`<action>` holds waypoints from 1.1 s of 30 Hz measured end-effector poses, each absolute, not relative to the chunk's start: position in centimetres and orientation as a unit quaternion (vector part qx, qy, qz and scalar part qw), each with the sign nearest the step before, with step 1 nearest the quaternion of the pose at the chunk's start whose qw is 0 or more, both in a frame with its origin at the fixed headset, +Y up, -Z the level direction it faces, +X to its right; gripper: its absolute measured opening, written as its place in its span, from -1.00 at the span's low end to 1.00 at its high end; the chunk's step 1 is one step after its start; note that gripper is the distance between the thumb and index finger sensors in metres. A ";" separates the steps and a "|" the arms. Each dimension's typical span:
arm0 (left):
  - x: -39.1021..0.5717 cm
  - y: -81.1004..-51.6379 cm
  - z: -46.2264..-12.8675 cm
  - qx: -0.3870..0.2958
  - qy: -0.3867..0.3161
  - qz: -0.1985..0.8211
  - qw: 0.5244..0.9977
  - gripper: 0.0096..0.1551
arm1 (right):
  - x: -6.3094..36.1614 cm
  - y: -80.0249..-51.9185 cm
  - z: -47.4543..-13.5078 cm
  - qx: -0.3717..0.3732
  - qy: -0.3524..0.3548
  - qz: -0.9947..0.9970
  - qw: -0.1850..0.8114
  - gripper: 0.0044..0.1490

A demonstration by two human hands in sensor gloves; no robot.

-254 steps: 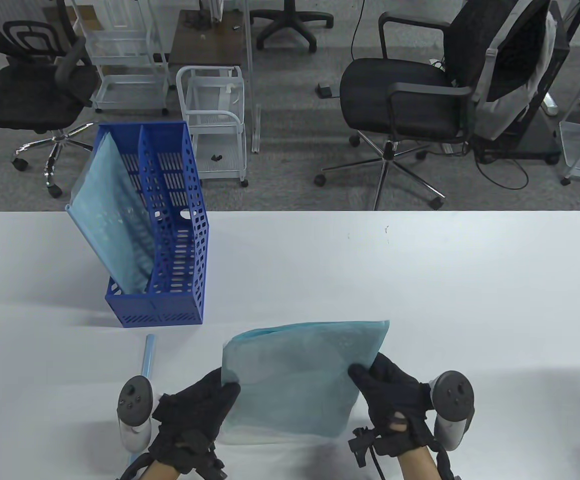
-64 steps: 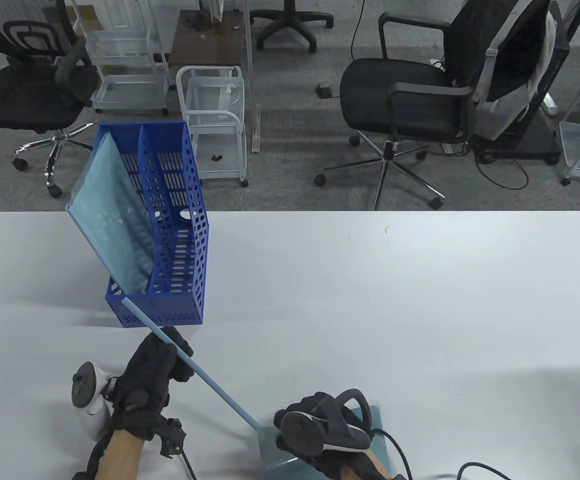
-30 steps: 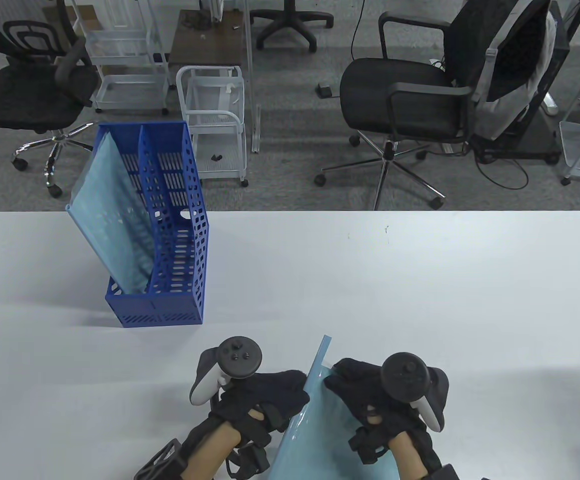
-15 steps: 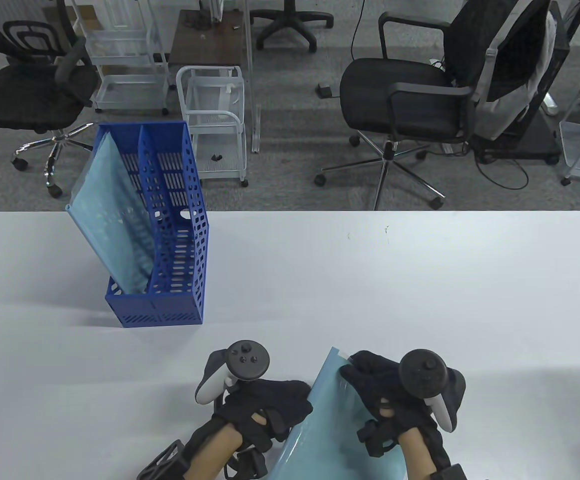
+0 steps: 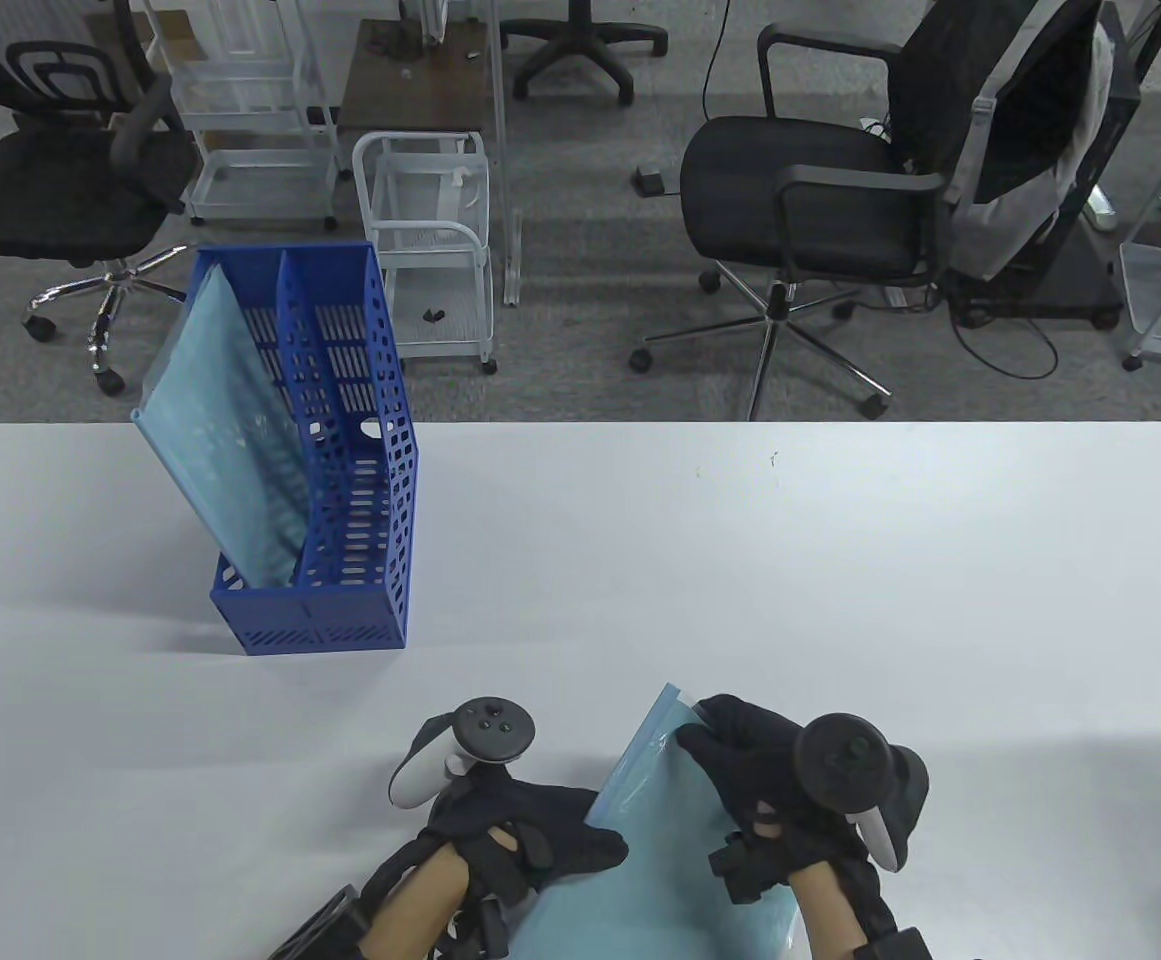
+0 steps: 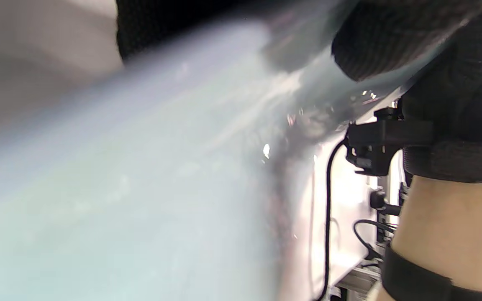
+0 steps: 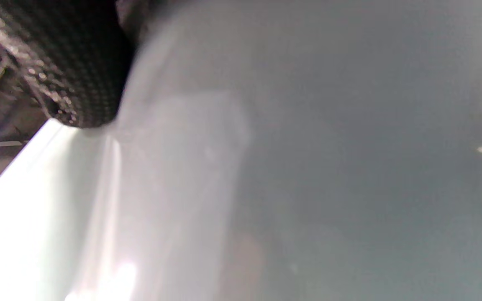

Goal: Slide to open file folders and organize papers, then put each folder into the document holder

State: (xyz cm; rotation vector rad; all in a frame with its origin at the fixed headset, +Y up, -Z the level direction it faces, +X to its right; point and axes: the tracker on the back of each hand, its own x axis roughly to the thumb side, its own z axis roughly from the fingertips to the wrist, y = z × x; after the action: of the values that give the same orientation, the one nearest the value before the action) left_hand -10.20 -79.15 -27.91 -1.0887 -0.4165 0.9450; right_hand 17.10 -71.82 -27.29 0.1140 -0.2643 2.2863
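Observation:
A translucent light-blue folder is held tilted above the table's near edge, its top corner pointing away from me. My right hand grips its upper right side, fingers curled over the sheet. My left hand holds the lower left edge, partly beneath it. In the left wrist view the folder fills the frame, blurred. In the right wrist view the folder lies under a gloved fingertip. The blue document holder stands at the far left, another blue folder leaning in its left compartment.
The holder's right compartment shows no folder inside. Bare white tabletop stretches between the holder and my hands and across the right. Beyond the far edge stand office chairs and white wire carts.
The folder has tipped from nearly on edge to a flatter slant, leaning left. My left hand has dropped lower along its left edge; my right hand has shifted slightly right with it.

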 end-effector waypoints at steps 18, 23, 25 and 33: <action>-19.8 -73.1 -29.8 -0.187 -0.114 0.716 0.662 -0.34 | 19.6 -71.8 -26.5 -0.056 -0.157 0.915 0.367 0.08; -24.4 -68.2 -28.8 0.162 -0.080 0.721 0.669 -0.35 | 18.3 -72.9 -27.0 -0.040 -0.116 0.935 0.333 0.10; -26.2 -66.8 -28.5 0.258 -0.051 0.704 0.660 -0.35 | 18.1 -73.0 -27.0 -0.036 -0.114 0.940 0.319 0.10; -30.5 -64.4 -30.3 0.387 -0.021 0.670 0.633 -0.35 | 17.9 -73.2 -27.1 -0.036 -0.108 0.942 0.316 0.10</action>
State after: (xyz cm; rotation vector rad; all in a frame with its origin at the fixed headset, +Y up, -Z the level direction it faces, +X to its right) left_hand -30.51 -64.45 -30.26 0.8863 -0.0480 1.5331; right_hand 17.89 -73.24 -27.12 -0.0936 -0.2837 2.4806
